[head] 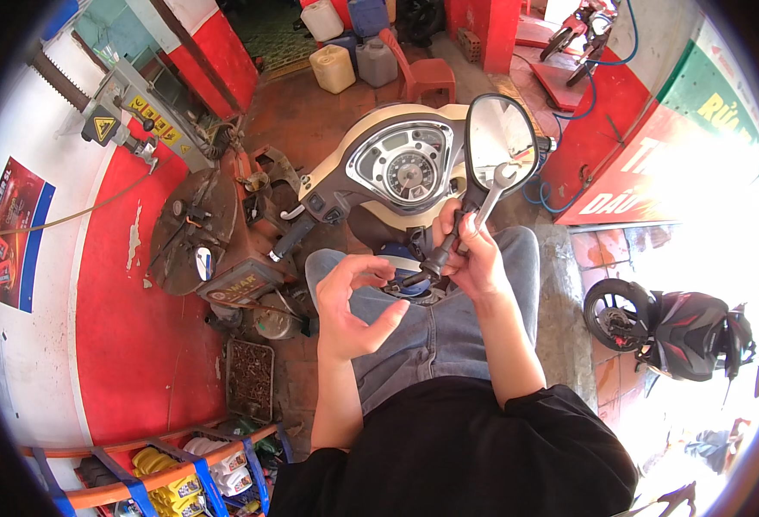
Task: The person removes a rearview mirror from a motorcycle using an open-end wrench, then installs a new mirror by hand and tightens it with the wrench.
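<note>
My right hand [473,252] grips an open-ended wrench [492,194], its jaw pointing up, together with the black stem [441,254] of a rear-view mirror [499,139]. The mirror's oval head rises beyond my fingers, and the stem's lower end with its dark boot slants down to the left. Close to that end, my left hand [353,307] is curved with thumb and fingers apart, holding nothing. Before me is a cream scooter handlebar cover [353,139] with a chrome-rimmed instrument cluster [402,165]. The left handlebar grip [293,238] juts out toward me.
At left stands a tyre-changing machine [192,220] with a round turntable. A metal tray [250,381] lies by the wall, near a rack [159,472] of bottles. Plastic jerrycans [332,68] and a red chair [424,77] are ahead. A dark motorbike [683,333] is parked at right.
</note>
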Motion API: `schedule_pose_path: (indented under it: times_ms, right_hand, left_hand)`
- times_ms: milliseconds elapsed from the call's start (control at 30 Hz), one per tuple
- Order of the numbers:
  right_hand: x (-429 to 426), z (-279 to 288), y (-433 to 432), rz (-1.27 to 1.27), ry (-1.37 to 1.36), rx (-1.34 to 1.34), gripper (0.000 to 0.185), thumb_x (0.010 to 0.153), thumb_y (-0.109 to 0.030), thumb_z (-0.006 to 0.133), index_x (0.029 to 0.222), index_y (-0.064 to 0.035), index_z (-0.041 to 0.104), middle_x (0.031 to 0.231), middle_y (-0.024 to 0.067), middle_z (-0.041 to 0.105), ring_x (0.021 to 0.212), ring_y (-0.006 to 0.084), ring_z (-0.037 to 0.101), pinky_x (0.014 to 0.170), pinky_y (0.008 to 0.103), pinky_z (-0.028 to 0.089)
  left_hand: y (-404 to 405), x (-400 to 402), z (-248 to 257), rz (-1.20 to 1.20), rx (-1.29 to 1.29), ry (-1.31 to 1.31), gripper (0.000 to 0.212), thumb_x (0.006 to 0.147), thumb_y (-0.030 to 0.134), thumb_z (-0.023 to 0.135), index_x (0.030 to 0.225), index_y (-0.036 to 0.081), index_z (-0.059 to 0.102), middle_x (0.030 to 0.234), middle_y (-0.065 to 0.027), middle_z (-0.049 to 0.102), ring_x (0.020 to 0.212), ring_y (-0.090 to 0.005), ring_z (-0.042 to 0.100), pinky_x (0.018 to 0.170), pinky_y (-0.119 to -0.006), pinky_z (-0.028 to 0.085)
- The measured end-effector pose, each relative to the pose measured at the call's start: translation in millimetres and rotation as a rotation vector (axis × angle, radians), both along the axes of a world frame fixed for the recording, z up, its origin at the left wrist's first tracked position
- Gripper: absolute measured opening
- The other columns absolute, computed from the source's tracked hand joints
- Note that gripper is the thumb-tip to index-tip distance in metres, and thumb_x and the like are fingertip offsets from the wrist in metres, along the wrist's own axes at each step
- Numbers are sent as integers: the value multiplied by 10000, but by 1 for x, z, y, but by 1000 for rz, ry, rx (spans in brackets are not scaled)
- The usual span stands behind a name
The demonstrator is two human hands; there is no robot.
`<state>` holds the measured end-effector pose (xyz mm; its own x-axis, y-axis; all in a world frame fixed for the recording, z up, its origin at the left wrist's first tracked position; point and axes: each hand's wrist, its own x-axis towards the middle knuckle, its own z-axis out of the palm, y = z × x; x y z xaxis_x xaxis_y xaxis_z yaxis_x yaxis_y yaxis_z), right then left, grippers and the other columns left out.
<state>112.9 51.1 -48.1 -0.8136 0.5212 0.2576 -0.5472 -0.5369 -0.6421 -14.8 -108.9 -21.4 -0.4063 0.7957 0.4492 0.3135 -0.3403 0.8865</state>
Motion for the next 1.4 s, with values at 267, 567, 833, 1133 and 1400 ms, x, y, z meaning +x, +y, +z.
schedule_pose_path:
  times_ms: [267,567,833,1133,1400]
  right_hand:
    - [0,-1,0,-8,-5,-7,316,1022,-376,478,969,-64,471,689,3,417,485,40,228,445,222,201]
    - [1,-2,1,-24,-11,-1,319,1019,-383,482,969,-68,473,696,4,425,484,35,228,446,220,200]
    - [1,0,0,-8,-11,-2,314,1022,-376,477,969,-66,473,698,1,420,491,35,225,452,218,201]
    - [1,-1,0,-30,-38,16,317,1024,-381,473,966,-69,473,695,-4,410,496,38,226,456,218,203]
    - [0,-2,0,-26,-44,21,323,1020,-389,481,966,-71,472,688,-11,402,497,31,221,458,217,203]
  left_hand:
    - [-1,1,-4,-51,-103,-111,384,720,-22,715,1080,-10,584,957,-88,631,857,-174,649,791,-303,530]
    - [-2,-1,-7,-69,-119,-108,386,750,-19,663,1125,-17,569,965,-90,609,894,-171,633,795,-294,517]
    - [-7,-3,-10,-40,-174,-156,423,746,42,694,1141,-17,555,995,-114,609,883,-178,630,829,-301,514]
    - [0,4,-5,-2,-47,1,385,801,81,666,1151,-27,549,987,-118,637,895,-200,653,835,-321,518]
    - [5,4,-1,5,88,100,408,719,-41,705,1104,-37,567,989,-138,646,930,-192,644,818,-315,515]
